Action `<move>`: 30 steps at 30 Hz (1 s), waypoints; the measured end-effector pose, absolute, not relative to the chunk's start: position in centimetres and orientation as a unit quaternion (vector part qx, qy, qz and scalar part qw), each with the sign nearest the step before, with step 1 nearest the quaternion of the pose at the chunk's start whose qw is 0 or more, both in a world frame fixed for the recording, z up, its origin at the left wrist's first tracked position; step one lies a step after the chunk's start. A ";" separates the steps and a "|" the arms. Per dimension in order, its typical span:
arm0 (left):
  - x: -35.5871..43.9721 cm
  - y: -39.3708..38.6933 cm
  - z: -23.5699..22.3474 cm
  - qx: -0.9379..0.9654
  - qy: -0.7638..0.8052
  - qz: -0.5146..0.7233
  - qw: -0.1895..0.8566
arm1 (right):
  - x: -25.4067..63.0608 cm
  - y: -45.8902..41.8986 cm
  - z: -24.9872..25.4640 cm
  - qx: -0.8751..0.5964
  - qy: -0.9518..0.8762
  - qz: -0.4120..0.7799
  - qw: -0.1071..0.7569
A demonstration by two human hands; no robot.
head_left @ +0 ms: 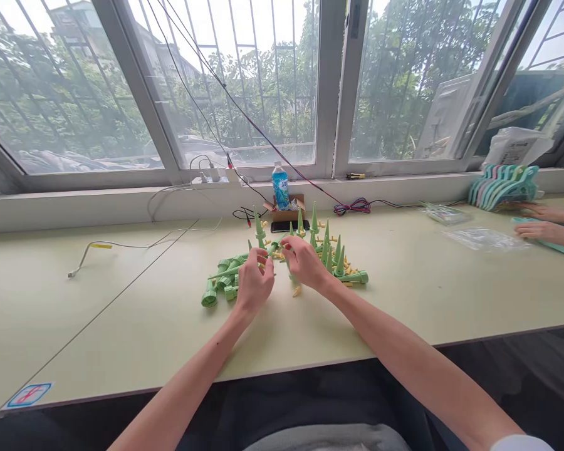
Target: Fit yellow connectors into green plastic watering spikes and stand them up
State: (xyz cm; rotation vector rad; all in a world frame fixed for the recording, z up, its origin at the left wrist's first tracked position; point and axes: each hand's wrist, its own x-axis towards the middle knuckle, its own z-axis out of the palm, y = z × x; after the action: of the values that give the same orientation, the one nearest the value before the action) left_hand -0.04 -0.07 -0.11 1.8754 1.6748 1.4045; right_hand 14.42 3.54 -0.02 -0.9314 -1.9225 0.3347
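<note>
- Left hand point(255, 280): fingers curled, thumb near; contents unclear; front-left of blue bottle point(281, 188).
- Right hand point(305, 260): fingertips bunched at green piece point(274, 247), in front of bottle; can't tell if gripped.
- Green spikes point(341, 263), yellow bits point(297, 291): on table point(282, 341), bottle's near side.

From where I stand, daylight floods in through the windows point(244, 94) across the top of the frame, the sky point(263, 25) bleached nearly white. The bench point(122, 332) looks evenly bright, with soft shadow near the forearms point(413, 351); the bottom edge falls dark. Wide-angle stretch tilts the window frames point(134, 81), and the small green pieces point(341, 266) mid-frame lack fine detail.
</note>
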 end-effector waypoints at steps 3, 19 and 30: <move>0.0 -0.1 -0.1 0.658 0.574 0.469 0.130 | 14.5 3.8 -0.2 -0.375 -0.771 0.146 0.493; -0.2 0.0 -0.9 0.756 0.521 0.348 0.191 | 14.3 3.3 -0.1 -0.341 -0.799 0.148 0.472; -0.3 0.5 -1.4 0.761 0.523 0.356 0.147 | 14.3 3.1 0.2 -0.363 -0.792 0.137 0.472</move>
State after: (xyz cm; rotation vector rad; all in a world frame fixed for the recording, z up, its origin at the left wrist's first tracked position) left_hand -0.29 0.49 -1.42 2.1897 1.5042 1.0242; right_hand 14.30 3.13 0.16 -0.8884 -1.9385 0.3365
